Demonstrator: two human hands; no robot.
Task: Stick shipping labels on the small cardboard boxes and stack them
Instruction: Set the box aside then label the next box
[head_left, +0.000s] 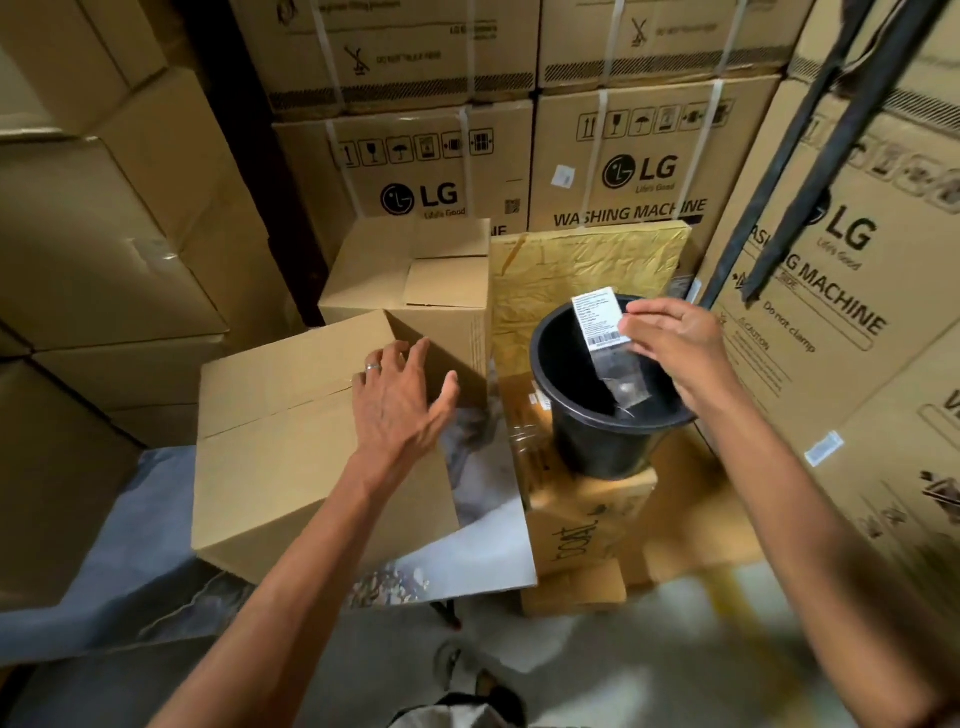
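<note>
Label over bin, box under L hand
R hand (675, 348) pinches shipping label (597, 319) above black bucket (602, 436); L hand (400, 395) spread flat, ungripped, on cardboard box (291, 415).

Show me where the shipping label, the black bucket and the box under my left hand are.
shipping label (597, 319): head view, printed white face.
black bucket (602, 441): head view, outer wall.
cardboard box (291, 415): head view, top flap.

"LG WASHING MACHINE" on stacked cartons (618, 171); "Do not clamp" on right carton (841, 291); label (597, 319) print illegible
</note>
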